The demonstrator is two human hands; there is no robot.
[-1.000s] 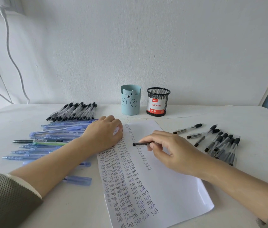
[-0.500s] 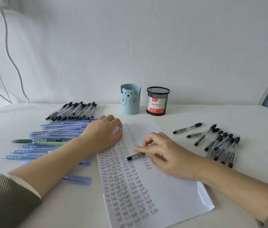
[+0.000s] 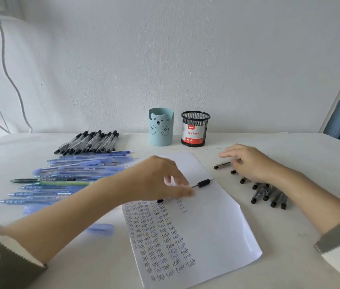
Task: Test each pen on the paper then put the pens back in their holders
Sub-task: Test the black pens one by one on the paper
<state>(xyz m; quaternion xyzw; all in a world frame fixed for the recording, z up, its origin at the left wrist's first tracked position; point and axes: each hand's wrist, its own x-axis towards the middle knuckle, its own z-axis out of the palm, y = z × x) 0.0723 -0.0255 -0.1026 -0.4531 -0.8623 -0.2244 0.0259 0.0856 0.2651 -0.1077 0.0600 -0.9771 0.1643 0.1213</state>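
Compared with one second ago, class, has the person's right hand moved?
Yes. The right hand has left the paper and gone right, to the loose black pens beside its right edge.

Grey-green knit sleeves, white inner cuffs, pushed-up; bare forearms.

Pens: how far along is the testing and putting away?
Done: the paper carries columns of "Test" marks. In hand: the left hand seems to hold a black pen over it; the right hand touches the loose pens. Left: no pens stand in the blue cup or mesh cup.
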